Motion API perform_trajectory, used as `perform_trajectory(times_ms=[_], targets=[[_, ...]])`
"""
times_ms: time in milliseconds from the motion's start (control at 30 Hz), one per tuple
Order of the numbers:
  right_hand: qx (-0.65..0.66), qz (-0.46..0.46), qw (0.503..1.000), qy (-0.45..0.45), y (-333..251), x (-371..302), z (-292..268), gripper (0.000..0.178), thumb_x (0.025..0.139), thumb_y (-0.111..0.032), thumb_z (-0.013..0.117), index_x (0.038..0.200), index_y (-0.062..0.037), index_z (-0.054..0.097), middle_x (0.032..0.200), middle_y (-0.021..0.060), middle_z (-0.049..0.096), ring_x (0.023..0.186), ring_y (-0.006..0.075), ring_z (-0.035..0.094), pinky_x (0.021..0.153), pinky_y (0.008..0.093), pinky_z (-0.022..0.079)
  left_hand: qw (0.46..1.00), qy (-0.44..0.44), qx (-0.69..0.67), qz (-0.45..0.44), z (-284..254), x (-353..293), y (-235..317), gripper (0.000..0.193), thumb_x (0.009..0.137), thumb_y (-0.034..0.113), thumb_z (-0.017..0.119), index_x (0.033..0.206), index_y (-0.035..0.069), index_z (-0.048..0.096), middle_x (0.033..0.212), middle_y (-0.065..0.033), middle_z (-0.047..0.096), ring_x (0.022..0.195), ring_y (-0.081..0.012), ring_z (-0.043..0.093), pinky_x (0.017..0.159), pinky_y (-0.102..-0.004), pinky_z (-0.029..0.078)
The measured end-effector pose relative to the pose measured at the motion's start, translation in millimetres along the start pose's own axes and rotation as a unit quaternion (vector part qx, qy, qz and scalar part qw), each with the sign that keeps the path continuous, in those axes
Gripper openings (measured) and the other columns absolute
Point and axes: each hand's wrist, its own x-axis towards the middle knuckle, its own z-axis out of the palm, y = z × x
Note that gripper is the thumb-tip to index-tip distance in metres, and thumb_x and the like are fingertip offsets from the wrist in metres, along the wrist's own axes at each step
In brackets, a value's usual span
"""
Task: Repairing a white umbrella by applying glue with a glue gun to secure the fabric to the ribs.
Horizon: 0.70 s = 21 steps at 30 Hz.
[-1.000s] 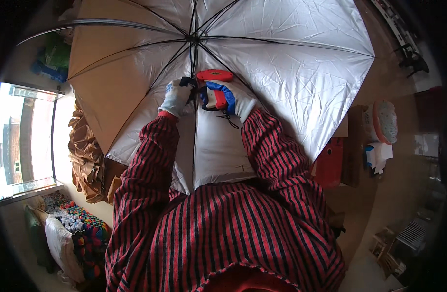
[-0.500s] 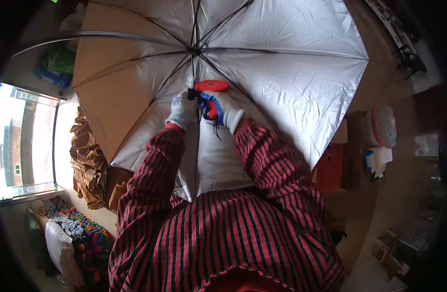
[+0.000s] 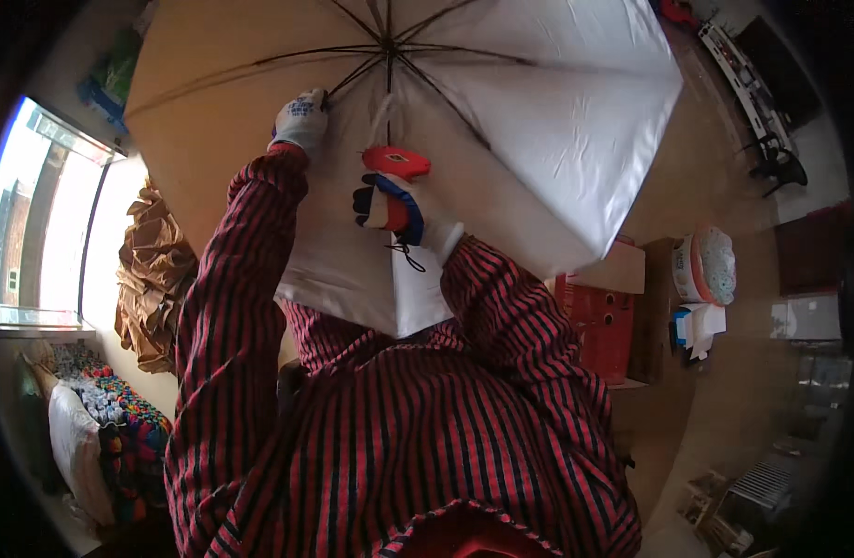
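Observation:
An open umbrella point(image 3: 557, 139) with a silvery inner side spreads out before me, its dark ribs meeting at a hub point(image 3: 388, 43). My left hand point(image 3: 301, 121), in a white glove, closes its fingers on a dark umbrella rib point(image 3: 351, 76) left of the shaft point(image 3: 389, 88). My gloved right hand point(image 3: 399, 209), with blue and dark fingertips, is wrapped around a red handle point(image 3: 396, 162) with a dark cord loop point(image 3: 406, 260). This handle lies in line with the shaft. How the two join is blurred.
Crumpled brown paper point(image 3: 153, 288) stands on the left by a bright window point(image 3: 41, 223). Colourful knitted fabric point(image 3: 129, 409) lies below it. To the right are a red box point(image 3: 599, 330), a round tub point(image 3: 706, 265) and a white carton point(image 3: 701, 327).
My left hand has moved from beside the shaft, up and left, to a rib. The canopy has shifted and tilted in view. My right hand still grips the red handle.

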Motion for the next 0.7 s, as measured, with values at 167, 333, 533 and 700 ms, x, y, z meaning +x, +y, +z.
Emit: perform_trajectory(times_ms=[167,333,533,700], targets=[[0.005,-0.068,0.993,0.097,15,0,-27,0.025,0.091,-0.019,0.055,0.110,-0.0030,0.055,0.101,0.0103,0.063,0.092,0.0210,0.063,0.083,0.0317,0.050,0.966,0.213,-0.148,0.008,37,-48,15,0.055,0.080,0.028,0.060,0.130,0.011,0.044,0.114,-0.0216,0.055,0.100,-0.0373,0.058,0.084,-0.0454,0.048],[-0.239,-0.306,0.838,0.383,11,-15,-46,0.029,0.088,-0.022,0.062,0.107,-0.0011,0.055,0.093,0.0068,0.063,0.083,0.0173,0.063,0.073,0.0305,0.050,0.986,-0.046,-0.158,-0.027,44,-128,84,0.057,0.076,0.038,0.066,0.120,0.006,0.047,0.117,-0.0188,0.053,0.098,-0.0359,0.059,0.081,-0.0439,0.048],[-0.093,-0.402,0.808,0.420,-36,-18,-21,0.027,0.084,-0.021,0.067,0.099,-0.0002,0.059,0.088,0.0039,0.063,0.075,0.0128,0.060,0.066,0.0292,0.048,0.991,-0.052,-0.111,-0.054,76,-139,92,0.049,0.079,0.031,0.062,0.117,0.005,0.047,0.111,-0.0167,0.056,0.095,-0.0336,0.060,0.079,-0.0434,0.049],[-0.255,-0.458,0.728,0.441,-41,-33,-26,0.021,0.084,-0.019,0.065,0.094,-0.0009,0.061,0.085,0.0033,0.062,0.070,0.0119,0.059,0.063,0.0284,0.048,0.989,-0.042,-0.136,-0.051,73,-145,96,0.042,0.080,0.026,0.059,0.114,0.004,0.048,0.110,-0.0170,0.057,0.092,-0.0340,0.061,0.078,-0.0436,0.049]])
